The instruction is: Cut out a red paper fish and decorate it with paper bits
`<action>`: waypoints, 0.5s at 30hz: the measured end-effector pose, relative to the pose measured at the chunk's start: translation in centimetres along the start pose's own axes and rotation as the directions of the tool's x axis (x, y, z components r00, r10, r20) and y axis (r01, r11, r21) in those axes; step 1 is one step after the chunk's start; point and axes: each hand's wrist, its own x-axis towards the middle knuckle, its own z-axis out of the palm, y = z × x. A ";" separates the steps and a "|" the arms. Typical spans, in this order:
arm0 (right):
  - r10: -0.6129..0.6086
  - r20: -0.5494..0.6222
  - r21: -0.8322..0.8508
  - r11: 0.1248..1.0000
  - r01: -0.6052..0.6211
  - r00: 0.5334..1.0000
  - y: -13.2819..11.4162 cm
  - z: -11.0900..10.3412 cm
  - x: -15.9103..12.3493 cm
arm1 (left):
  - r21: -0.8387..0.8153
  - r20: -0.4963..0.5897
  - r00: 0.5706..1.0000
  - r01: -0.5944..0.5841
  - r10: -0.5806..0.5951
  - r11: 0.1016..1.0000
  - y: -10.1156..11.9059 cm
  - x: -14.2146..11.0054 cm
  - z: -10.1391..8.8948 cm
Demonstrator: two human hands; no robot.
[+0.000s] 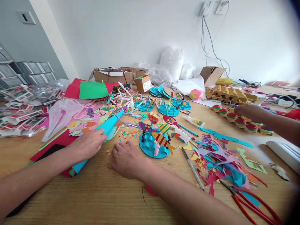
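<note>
My left hand (90,142) is closed on the edge of a blue sheet of paper (110,123), which is lifted and curled over a red sheet (53,147). Palm down on the wooden table, my right hand (127,159) has its fingers apart and holds nothing. Small coloured paper bits (128,134) lie just beyond its fingertips. Close to its right stands a round blue paper craft (145,147) with striped and dotted paper fish (161,139) and a pink fuzzy stem. A dark phone-like object (52,151) is partly hidden under my left forearm.
Another person's hand (243,111) reaches over a painted egg carton (241,120) at right. Red-handled scissors (248,200), a pen (193,168) and paper scraps (217,156) lie right of my arm. More blue crafts (170,107) and cardboard boxes (112,76) stand behind.
</note>
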 end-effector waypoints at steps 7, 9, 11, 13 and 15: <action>0.035 -0.045 0.003 0.999 -0.035 0.998 1.3 -0.2 0.7 | -0.037 -0.008 1.000 -0.003 0.003 0.999 -0.7 -0.2 0.3; 0.032 -0.023 0.009 0.999 -0.031 0.999 1.5 0.0 2.0 | -0.035 0.000 1.000 0.002 -0.002 0.999 -0.8 -0.1 0.5; 0.017 -0.018 0.013 1.000 -0.017 1.000 1.2 0.2 2.9 | -0.028 0.017 1.000 0.012 -0.012 1.000 -0.8 0.1 0.6; -0.012 -0.022 0.015 1.000 0.012 1.000 0.6 0.6 2.8 | -0.017 0.032 0.999 0.025 -0.024 1.000 -0.7 0.2 0.7; -0.044 -0.023 0.012 0.999 0.044 0.999 -0.2 0.8 1.7 | -0.002 0.043 0.998 0.038 -0.037 0.999 -0.4 0.3 0.7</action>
